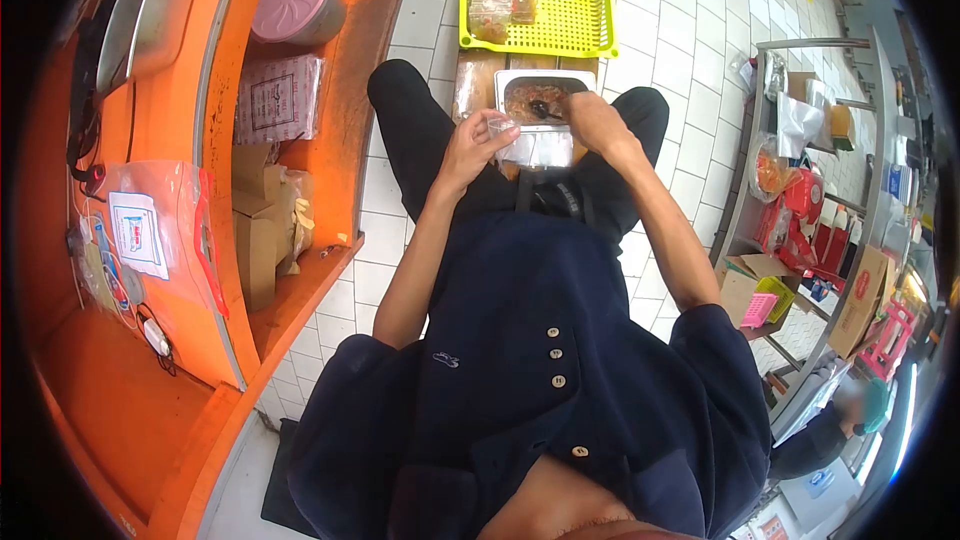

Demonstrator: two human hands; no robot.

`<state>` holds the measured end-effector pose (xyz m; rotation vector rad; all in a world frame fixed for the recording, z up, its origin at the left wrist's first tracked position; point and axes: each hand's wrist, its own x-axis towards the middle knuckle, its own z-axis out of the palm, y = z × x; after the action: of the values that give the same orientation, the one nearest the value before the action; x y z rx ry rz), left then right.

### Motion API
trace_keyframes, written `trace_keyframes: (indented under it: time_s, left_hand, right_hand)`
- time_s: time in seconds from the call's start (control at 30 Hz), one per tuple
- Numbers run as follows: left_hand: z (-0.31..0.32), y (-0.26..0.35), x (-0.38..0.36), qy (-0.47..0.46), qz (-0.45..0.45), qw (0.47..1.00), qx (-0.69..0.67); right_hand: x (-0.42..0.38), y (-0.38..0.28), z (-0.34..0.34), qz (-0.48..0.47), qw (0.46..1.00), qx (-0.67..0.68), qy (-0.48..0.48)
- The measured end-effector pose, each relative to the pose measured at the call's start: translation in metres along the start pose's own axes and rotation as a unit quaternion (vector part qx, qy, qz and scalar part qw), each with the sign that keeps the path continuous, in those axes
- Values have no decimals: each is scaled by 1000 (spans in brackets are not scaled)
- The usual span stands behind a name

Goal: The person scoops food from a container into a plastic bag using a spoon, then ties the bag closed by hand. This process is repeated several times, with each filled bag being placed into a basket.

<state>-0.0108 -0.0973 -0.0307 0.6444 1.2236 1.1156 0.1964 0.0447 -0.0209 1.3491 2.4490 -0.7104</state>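
Observation:
Between my knees stands a rectangular container (518, 90) with reddish-brown food in it. My right hand (594, 124) is closed at its right edge, round the handle of a dark spoon (541, 108) whose bowl rests in the food. My left hand (474, 148) pinches a small clear plastic bag (503, 128) at the container's near left corner. A white stack (540, 149), perhaps of plastic bags, lies just below the container, close to both hands. Beyond the container, a yellow-green basket (570, 46) holds filled clear bags (500, 2) at its left end.
On the left is an orange shelf (330, 155) with a pink-lidded tub (293, 0), a packet (279, 100) and a cardboard box (256, 230). Metal racks (815, 43) with goods stand on the right. Another person (815, 437) is at the lower right.

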Motion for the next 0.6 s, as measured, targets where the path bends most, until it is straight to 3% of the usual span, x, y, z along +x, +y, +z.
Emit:
trace_keyframes:
  time_s: [0.1, 0.2, 0.33, 0.4, 0.5, 0.6]
  left_hand:
    - [-1, 0, 0, -2, -7, 1000, 13]
    - [-1, 0, 0, 5, -10, 1000, 9]
    - [-1, 0, 0, 9, -10, 1000, 12]
    - [0, 1, 0, 8, -7, 1000, 7]
    - [-1, 0, -1, 10, -11, 1000, 12]
    - [-1, 0, -2, 10, -13, 1000, 9]
  right_hand:
    - [5, 0, -2, -58, 996, 68, -4]
    - [-7, -8, -33, -30, 990, 137, 0]
    - [3, 3, -9, -10, 997, 71, -8]
    - [2, -6, 0, -67, 996, 58, -4]
    - [-8, -18, -16, -60, 987, 146, 28]
    - [5, -12, 7, -38, 994, 90, 49]
